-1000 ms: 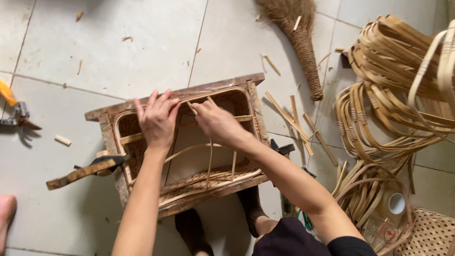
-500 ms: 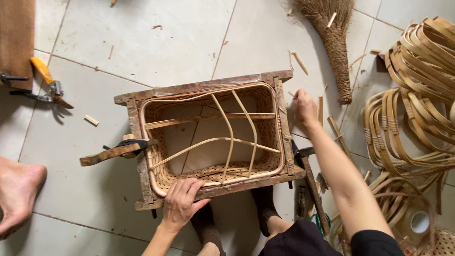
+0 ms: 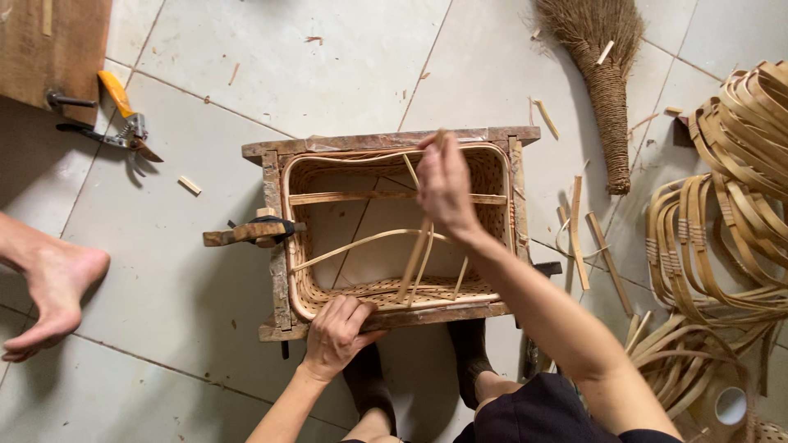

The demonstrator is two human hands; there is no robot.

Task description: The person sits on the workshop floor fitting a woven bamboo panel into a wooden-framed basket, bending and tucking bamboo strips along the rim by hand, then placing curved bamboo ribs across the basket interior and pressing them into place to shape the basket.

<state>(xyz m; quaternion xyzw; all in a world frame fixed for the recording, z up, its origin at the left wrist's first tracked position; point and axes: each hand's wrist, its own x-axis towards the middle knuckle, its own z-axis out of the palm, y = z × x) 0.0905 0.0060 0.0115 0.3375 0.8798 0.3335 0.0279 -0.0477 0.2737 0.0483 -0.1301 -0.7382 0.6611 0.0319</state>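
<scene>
A woven rattan basket (image 3: pixel 305 271) sits inside a rectangular wooden frame (image 3: pixel 386 141) on the tiled floor. My right hand (image 3: pixel 445 184) is over the basket's far right part, pinching the top of a thin cane strip (image 3: pixel 414 258) that runs down to the near wall. My left hand (image 3: pixel 338 332) rests on the frame's near edge, fingers curled over the basket rim. A wooden-handled clamp (image 3: pixel 246 233) grips the frame's left side. Another bent cane arches across the basket's inside.
Orange-handled pruning shears (image 3: pixel 121 123) and a wooden board (image 3: pixel 49 45) lie at the upper left. Someone's bare foot (image 3: pixel 49 287) is at the left. A straw broom (image 3: pixel 603 57) lies top right, coils of rattan strips (image 3: pixel 722 205) at the right, loose sticks (image 3: pixel 587 242) beside the frame.
My right hand came from the frame's right edge to over the basket, now holding a cane strip. The view shifted, so the basket sits more central. My left hand stays at the near edge.
</scene>
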